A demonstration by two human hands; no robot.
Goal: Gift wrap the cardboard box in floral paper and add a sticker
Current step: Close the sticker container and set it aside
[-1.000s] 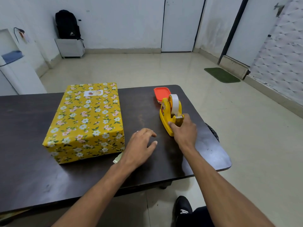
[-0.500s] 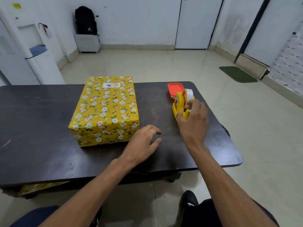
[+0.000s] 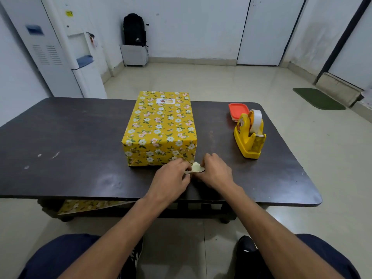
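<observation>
The box stands wrapped in yellow floral paper in the middle of the dark table. A white sticker sits on its top near the far edge. In front of the box's near right corner, my left hand and my right hand meet over a small pale paper scrap. Both hands pinch the scrap between fingertips, just above the table.
A yellow tape dispenser stands at the right of the table, with an orange-lidded container behind it. Spare floral paper lies on the shelf under the table. A white water dispenser and a black backpack stand by the far wall.
My right hand has let go of the tape dispenser and moved left to the scrap. My left hand has moved to it too. The view has shifted.
</observation>
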